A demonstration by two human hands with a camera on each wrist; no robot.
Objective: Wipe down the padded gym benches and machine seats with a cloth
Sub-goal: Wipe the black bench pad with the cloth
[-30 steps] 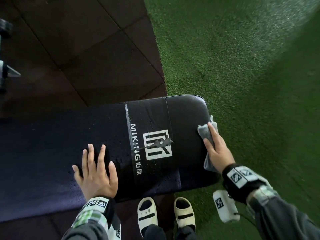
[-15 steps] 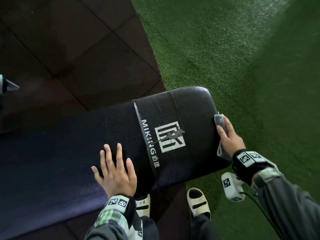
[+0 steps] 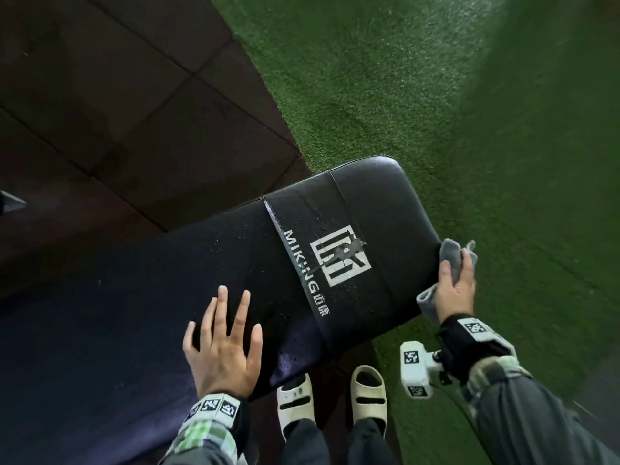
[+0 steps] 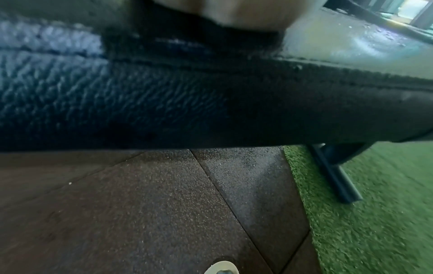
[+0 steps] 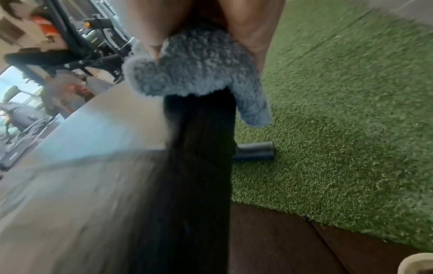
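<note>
Fluffy grey cloth (image 3: 451,260) slid along pebbled bench (image 3: 369,203) end, right hand (image 3: 454,290) apparently gripping, left hand (image 3: 223,347) flat.

Dark rubber floor tiles (image 3: 127,105) cover the far left, meeting green artificial turf (image 3: 436,95) on the right. Two cream slide sandals (image 3: 368,391) stand near, on the tiles. The right wrist view shows blurred gym machines (image 5: 77,46) at far left.

One padded desk (image 3: 362,229); one grey cloth (image 3: 451,255); two hands, left (image 3: 223,350) and right (image 3: 456,290); two pale slippers (image 3: 367,392); two wrist cameras, one visible (image 3: 416,369).
</note>
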